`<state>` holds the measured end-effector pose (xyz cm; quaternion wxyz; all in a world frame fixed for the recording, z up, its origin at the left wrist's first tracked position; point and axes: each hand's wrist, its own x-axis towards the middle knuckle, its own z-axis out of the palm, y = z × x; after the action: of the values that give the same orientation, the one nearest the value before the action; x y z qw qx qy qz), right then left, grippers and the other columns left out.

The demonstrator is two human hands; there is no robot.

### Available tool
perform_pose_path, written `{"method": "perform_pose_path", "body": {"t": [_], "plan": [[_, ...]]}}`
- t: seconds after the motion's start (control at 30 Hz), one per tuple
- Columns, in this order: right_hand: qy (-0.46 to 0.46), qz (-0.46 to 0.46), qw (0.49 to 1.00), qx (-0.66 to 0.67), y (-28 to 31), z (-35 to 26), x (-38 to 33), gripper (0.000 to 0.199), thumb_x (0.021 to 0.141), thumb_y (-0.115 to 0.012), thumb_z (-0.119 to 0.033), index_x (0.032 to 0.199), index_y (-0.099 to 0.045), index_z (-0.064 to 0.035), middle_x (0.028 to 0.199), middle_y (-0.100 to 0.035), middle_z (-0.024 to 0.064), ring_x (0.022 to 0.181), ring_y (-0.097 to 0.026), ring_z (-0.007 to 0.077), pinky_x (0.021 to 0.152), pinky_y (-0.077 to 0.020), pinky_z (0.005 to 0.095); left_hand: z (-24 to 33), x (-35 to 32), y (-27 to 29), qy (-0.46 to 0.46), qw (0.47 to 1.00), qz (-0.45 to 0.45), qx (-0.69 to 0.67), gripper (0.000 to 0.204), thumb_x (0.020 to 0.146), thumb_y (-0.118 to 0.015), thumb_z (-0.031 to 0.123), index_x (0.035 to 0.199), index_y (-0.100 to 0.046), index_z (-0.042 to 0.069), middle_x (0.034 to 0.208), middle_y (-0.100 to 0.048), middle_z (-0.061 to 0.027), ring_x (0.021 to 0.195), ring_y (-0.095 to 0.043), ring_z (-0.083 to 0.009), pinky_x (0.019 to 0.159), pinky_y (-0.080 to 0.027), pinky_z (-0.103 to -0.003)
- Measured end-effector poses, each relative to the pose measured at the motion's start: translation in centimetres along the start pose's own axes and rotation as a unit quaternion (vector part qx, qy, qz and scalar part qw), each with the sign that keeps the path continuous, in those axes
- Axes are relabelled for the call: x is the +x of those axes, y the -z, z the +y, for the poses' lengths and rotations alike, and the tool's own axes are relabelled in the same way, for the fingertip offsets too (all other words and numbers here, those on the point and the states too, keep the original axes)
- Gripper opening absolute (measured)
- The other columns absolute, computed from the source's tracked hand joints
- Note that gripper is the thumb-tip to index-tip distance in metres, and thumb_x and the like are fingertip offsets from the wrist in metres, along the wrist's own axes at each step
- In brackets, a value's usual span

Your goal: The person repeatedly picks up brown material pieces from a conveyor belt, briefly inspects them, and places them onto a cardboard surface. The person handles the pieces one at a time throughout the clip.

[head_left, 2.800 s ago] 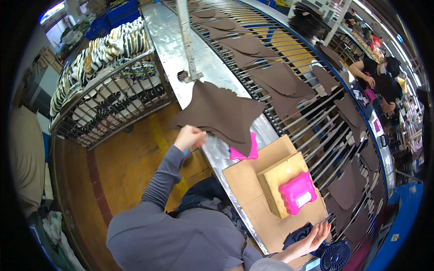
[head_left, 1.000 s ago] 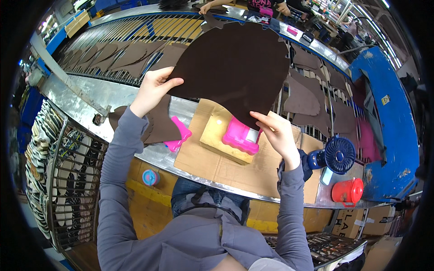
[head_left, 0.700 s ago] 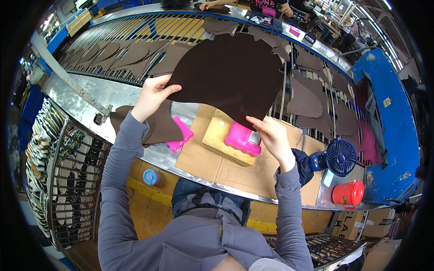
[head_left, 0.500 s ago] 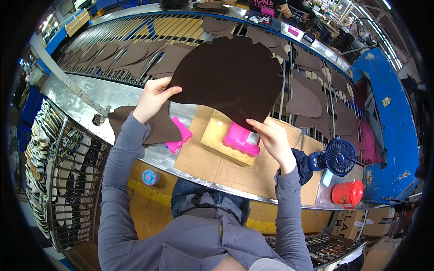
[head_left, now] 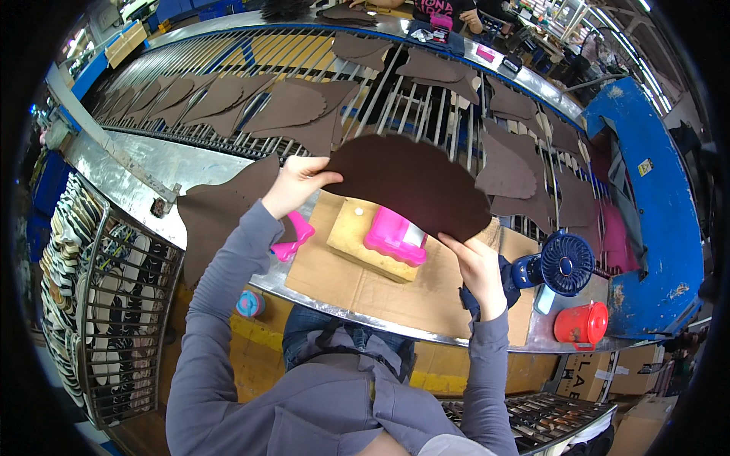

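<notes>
Between my two hands a dark brown cut sheet (head_left: 414, 178) with a scalloped far edge is held up, tilted and slightly bowed. My left hand (head_left: 298, 186) pinches its left corner between thumb and fingers. At the lower right, my right hand (head_left: 473, 266) grips the near edge. Beneath the sheet, a yellow foam block (head_left: 357, 247) lies on cardboard (head_left: 327, 285) and carries a pink plastic holder (head_left: 391, 239). Beside my left forearm, another brown piece (head_left: 220, 213) drapes over the metal table's front edge. A pink shape (head_left: 295, 237) lies partly under that piece.
Beyond the table runs a conveyor rack of metal bars (head_left: 380, 102) bearing several brown pieces (head_left: 293, 106). To the right stand a dark blue fan (head_left: 566, 264), a red lidded jug (head_left: 581, 325) and a blue machine housing (head_left: 646, 220). A wire rack of soles (head_left: 129, 304) stands at left.
Both hands have lowered the sheet and tipped it, so it looks narrower and uncovers more of the bars behind. The brown piece at left now hangs further over the table edge.
</notes>
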<state>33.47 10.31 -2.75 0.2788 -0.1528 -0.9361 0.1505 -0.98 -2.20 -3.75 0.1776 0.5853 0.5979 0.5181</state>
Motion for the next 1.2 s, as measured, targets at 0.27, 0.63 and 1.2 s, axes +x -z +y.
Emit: {"method": "perform_pose_path", "body": {"t": [0.27,0.63,1.2], "plan": [[-0.081,0.032,0.996,-0.006,-1.1,2.3,-6.1,0.045,0.07,-0.056,0.013,0.108,-0.07,-0.0053,0.099,-0.067,0.0153,0.09,-0.066,0.0305,0.078,-0.0521,0.034,-0.3,1.8,-4.7,-0.045,0.994,-0.09,-0.031,0.022,0.08,-0.068,-0.001,0.102,-0.068,-0.002,0.089,-0.072,-0.0116,0.079,-0.068,-0.0144,0.072,-0.052,-0.026],[-0.163,0.157,0.973,-0.046,0.9,2.9,-13.5,0.033,0.075,-0.058,0.012,0.101,-0.072,-0.0038,0.099,-0.068,0.0159,0.092,-0.066,0.0291,0.081,-0.0499,0.0319,3.8,5.5,-11.5,-0.161,0.956,-0.247,0.014,0.025,0.083,-0.065,0.007,0.108,-0.068,0.005,0.096,-0.07,-0.0146,0.087,-0.069,-0.028,0.078,-0.054,-0.033],[-0.092,0.164,0.95,-0.247,16.9,1.5,-1.7,0.036,0.068,-0.056,0.011,0.099,-0.07,-0.0013,0.11,-0.065,0.0145,0.102,-0.063,0.0318,0.089,-0.0491,0.0369,10.6,14.4,-10.9,-0.072,0.954,-0.254,-0.141,0.028,0.086,-0.069,0.008,0.112,-0.064,-0.002,0.1,-0.07,-0.0061,0.086,-0.061,-0.0085,0.077,-0.05,-0.027]]}}
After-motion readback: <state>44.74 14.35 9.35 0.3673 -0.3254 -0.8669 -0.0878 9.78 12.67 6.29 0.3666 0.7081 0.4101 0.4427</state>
